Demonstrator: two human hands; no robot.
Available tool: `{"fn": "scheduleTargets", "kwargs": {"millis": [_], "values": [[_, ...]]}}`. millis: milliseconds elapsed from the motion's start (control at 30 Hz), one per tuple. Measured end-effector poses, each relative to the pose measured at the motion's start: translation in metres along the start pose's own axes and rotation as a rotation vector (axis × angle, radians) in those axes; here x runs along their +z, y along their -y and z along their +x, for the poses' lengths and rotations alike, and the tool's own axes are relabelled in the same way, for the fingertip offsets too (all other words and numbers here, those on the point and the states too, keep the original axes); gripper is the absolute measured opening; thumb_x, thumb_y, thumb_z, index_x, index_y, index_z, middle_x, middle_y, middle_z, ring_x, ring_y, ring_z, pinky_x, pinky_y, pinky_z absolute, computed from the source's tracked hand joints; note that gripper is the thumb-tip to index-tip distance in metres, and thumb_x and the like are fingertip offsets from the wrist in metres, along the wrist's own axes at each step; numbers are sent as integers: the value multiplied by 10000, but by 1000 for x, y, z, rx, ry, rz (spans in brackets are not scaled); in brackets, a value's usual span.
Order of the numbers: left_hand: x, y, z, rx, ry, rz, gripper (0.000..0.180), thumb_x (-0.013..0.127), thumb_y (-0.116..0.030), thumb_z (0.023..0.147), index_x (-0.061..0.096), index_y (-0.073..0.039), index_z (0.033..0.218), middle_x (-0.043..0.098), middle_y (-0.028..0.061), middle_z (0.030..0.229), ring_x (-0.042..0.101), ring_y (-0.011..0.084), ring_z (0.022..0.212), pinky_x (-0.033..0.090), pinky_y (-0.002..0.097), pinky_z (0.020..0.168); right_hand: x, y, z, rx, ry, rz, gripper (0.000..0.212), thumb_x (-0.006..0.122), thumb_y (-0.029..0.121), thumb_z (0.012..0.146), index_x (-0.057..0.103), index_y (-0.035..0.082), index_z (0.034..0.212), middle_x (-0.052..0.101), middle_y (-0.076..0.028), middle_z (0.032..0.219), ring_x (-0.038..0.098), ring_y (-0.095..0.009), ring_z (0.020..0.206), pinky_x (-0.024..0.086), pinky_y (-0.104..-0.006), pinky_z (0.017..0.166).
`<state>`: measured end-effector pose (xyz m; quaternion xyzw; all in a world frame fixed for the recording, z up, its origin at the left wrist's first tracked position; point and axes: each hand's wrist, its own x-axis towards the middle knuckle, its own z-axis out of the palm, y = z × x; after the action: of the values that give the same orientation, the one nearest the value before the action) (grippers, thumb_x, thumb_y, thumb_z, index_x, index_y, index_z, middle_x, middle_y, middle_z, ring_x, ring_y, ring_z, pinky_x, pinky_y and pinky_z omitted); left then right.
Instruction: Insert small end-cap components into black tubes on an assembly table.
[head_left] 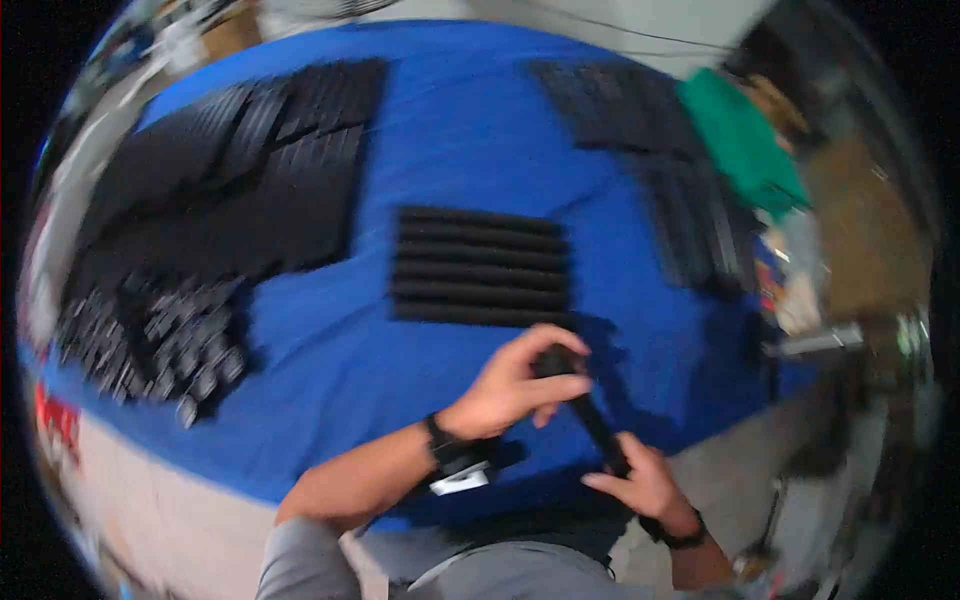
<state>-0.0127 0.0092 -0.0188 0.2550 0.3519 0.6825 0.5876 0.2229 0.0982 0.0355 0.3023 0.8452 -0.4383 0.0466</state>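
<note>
A slim black tube (601,432) slants between my two hands above the near edge of the blue-covered table. My left hand (505,390) wraps its fingers and thumb round the upper end, where a thicker black part shows, blurred. The lower end sits in my right hand (648,487), thumb against its side. Just beyond my left hand, several black foam-like tubes (480,267) lie side by side in a neat block on the blue cloth (455,130).
Rows of black tubes (310,190) cover the table's left part, with a heap of small dark pieces (165,340) nearer me. More dark tubes (690,205) lie at the right, beside a green cloth (745,145) and a brown cardboard box (860,230).
</note>
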Motion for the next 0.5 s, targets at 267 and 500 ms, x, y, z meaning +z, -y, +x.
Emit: {"fn": "scheduleTargets", "kwargs": {"millis": [267,500], "values": [[-1,12,7,-43,121,-39,697,708,-156,873,347,-46,1459,567,188,1247,651,236,918,563,327,718,-95,-61,59,-2,-746,625,144,660,19,797,585,54,915,612,-37,869,591,-132,806,480,-277,764],[-1,11,1,-71,89,-9,608,714,-220,880,448,-28,1392,619,186,1167,650,219,907,555,327,723,-155,-142,104,-17,-997,1031,220,662,-1,807,584,70,1000,633,-64,1027,616,-189,971,477,-337,884]]}}
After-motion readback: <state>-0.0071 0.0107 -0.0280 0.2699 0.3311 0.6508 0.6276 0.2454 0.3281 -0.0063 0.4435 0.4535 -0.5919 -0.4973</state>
